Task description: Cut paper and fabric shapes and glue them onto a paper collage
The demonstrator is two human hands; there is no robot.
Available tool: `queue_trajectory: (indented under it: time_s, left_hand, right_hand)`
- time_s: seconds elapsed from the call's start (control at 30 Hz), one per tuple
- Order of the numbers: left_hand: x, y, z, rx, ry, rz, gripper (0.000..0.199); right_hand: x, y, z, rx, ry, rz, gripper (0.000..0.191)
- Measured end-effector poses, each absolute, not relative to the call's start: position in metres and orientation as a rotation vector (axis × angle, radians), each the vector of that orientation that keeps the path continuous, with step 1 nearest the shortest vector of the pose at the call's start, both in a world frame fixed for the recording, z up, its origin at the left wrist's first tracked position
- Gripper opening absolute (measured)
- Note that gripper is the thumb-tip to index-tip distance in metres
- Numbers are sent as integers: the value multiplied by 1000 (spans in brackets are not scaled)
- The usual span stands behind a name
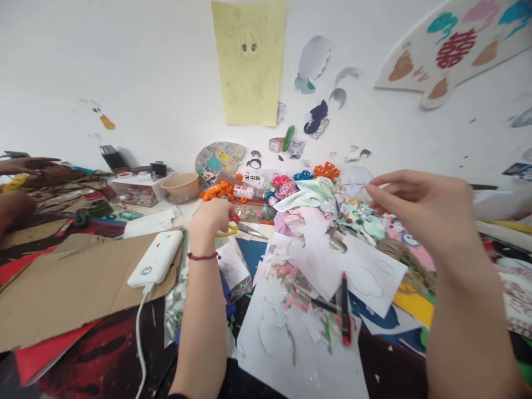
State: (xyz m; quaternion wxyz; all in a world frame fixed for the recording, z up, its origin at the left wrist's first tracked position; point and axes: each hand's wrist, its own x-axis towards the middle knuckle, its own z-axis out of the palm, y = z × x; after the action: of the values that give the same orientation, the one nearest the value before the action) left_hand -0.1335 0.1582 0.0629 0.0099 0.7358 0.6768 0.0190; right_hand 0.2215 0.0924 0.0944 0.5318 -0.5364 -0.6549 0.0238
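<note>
My left hand [214,213] reaches down to the tabletop at the middle. Its fingers are curled at the yellow handles of a pair of scissors [252,231], whose metal blades point right; the fingertips are partly hidden behind the hand. To the right, my right hand [419,202] is raised above the clutter, thumb and forefinger pinched at the edge of a round white paper cutout [356,180] with faint pencil lines. Below lie white paper sheets [369,271] with drawn outlines, many paper scraps [286,288] and a red-and-black pen [345,310].
A white power bank [157,259] with a cable rests on brown cardboard [78,282] at left. Behind stand a beige bowl [180,187], a plastic bottle [249,191] and orange beaded pieces [218,191]. Another person's hand [31,165] shows at far left. Twine [401,257] lies right.
</note>
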Motion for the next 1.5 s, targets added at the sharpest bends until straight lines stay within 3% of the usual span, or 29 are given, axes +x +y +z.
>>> queue_trajectory:
  time_s: [0.27, 0.63, 0.8, 0.93, 1.5]
  left_hand:
    - [-119, 170, 44, 2306, 2124, -58, 40]
    - [-101, 150, 77, 2593, 2048, 407, 44]
    - [-63, 128, 95, 2591, 1535, 951, 21]
    - [-34, 119, 99, 2471, 1022, 1233, 17]
    - [-20, 119, 96, 2362, 920, 1421, 12]
  right_hand:
    - [223, 91, 96, -1276, -1565, 68, 15]
    - [218, 96, 92, -1227, -1600, 165, 20]
    - [211, 100, 90, -1159, -1682, 336, 24]
    - [205, 100, 90, -1116, -1684, 425, 29]
    - [201, 103, 88, -1083, -1723, 572, 27]
